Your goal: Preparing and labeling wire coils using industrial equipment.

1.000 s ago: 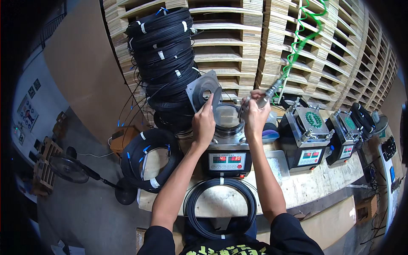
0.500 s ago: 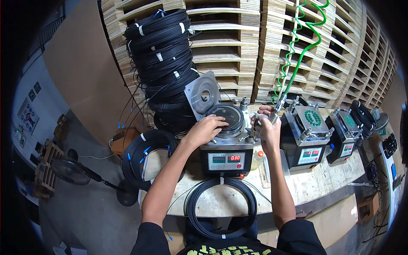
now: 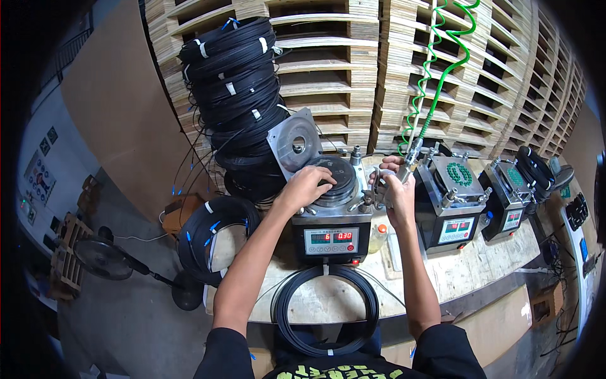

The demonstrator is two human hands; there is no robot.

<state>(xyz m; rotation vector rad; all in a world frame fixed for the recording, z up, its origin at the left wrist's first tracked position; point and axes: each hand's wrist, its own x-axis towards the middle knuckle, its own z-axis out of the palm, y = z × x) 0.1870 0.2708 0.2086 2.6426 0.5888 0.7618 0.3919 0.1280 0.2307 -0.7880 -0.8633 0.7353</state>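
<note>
My left hand (image 3: 307, 188) lies over the round black disc (image 3: 336, 175) on top of the middle bench machine (image 3: 331, 242). Its fingers are slightly bent, with the tips touching the disc. Behind the disc, a square metal plate with a centre hole (image 3: 294, 145) leans back. My right hand (image 3: 398, 188) is wrapped round a metal air gun (image 3: 410, 163), which hangs from a green coiled hose (image 3: 434, 95). The gun's nozzle end is partly hidden by my fingers, beside the machine's right edge. Red digits glow on the machine's front panel.
A coil of black cable (image 3: 282, 309) hangs at the bench's front edge. Tall stacked cable coils (image 3: 230, 95) stand behind on the left, another coil (image 3: 189, 243) below them. Two similar machines (image 3: 456, 208) (image 3: 510, 196) stand right. A small red-capped bottle (image 3: 379, 237) sits between machines.
The view has shifted slightly. My left fingers have drawn back a little on the disc. The left part of the panel display now shows a lit red digit. My right hand still grips the air gun.
</note>
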